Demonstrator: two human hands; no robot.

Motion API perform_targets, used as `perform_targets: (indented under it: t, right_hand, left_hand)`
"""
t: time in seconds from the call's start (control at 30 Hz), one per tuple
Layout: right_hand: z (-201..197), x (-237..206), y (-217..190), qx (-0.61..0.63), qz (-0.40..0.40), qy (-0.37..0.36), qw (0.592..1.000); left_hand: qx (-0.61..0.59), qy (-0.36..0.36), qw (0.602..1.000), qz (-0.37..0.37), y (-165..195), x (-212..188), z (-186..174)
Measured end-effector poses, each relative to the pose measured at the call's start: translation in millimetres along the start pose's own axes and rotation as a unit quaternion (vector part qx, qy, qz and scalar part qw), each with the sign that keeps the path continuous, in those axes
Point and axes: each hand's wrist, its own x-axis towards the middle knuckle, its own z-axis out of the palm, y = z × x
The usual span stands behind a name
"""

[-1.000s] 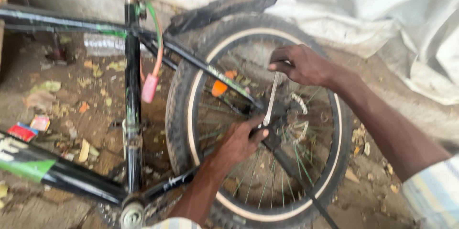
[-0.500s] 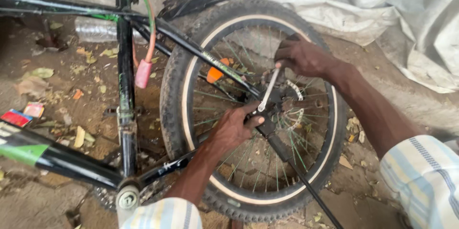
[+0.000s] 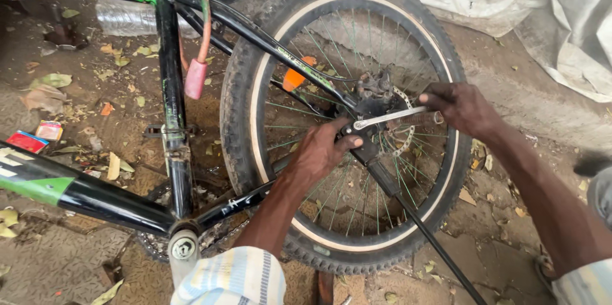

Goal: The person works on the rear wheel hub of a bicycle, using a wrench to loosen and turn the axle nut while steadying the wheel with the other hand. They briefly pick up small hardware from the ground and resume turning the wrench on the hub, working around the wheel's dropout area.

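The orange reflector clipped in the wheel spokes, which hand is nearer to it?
Left. The left hand is at the hub, just below and right of the orange reflector; the right hand holds the wrench handle farther right.

shiny metal wrench [image 3: 390,117], knobbly rubber tyre [image 3: 237,94]

Black tyre [image 3: 239,98] with a cream rim band [image 3: 256,110]; black frame [image 3: 167,69] with green patches; silver wrench [image 3: 389,117]; orange reflector [image 3: 294,77]; striped pale-blue-and-yellow sleeve [image 3: 233,279].

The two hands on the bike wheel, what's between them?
In the head view, a silver wrench spans from the left hand at the hub to the right hand, across the spokes.
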Motion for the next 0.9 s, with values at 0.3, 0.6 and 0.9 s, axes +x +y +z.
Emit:
perform_targets:
  t: [0.3,0.6,0.9]
  right_hand:
    - [-25.3,18.8,4.2,-0.014,-0.071,-0.098,0.993]
    - [-21.6,-5.4,11.3,0.058,-0.005,-0.023,0.998]
    - [-4.1,-101.6,-56.7,0.104,0.107,0.022,0.989]
  left_hand:
    - [-0.009,-0.092,0.993,-0.070,7.4,-5.4,-6.4]
    - [-0.035,-0.075,0.996,-0.027,-10.0,4.8,0.1]
    - [-0.033,-0.026,0.996,-0.079,-34.1,21.2,4.7]
